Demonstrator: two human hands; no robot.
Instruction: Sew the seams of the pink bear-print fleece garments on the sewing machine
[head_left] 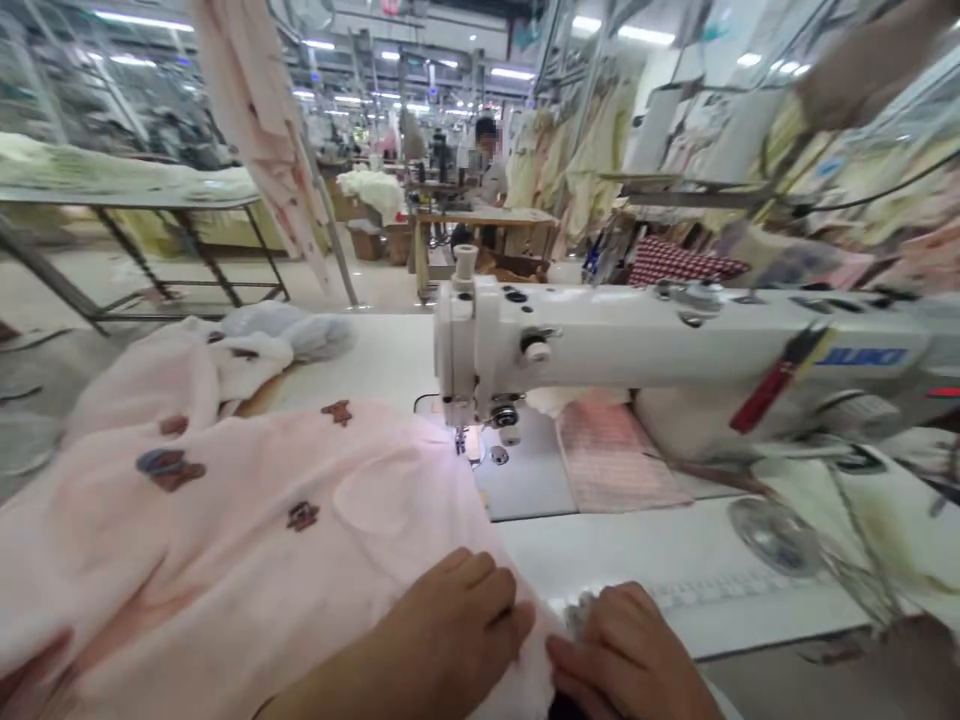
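Observation:
A pale pink fabric piece [247,570] with small brown printed or stitched figures spreads over the left of the sewing table. Its right edge runs up under the presser foot [460,438] of a white sewing machine [600,335]. My left hand [450,630] lies on the cloth near the front, fingers curled and pinching its edge. Just right of it, my right hand [626,650] is closed on the same edge at the table's front. The fingertips of both hands are partly hidden.
A pink fabric swatch [619,455] lies beneath the machine arm. Red-handled tweezers [776,385] rest against the arm. A round metal dish [776,530] sits at right. Pink cloth [259,110] hangs at the back left. Farther off, a person [487,165] sits at another table.

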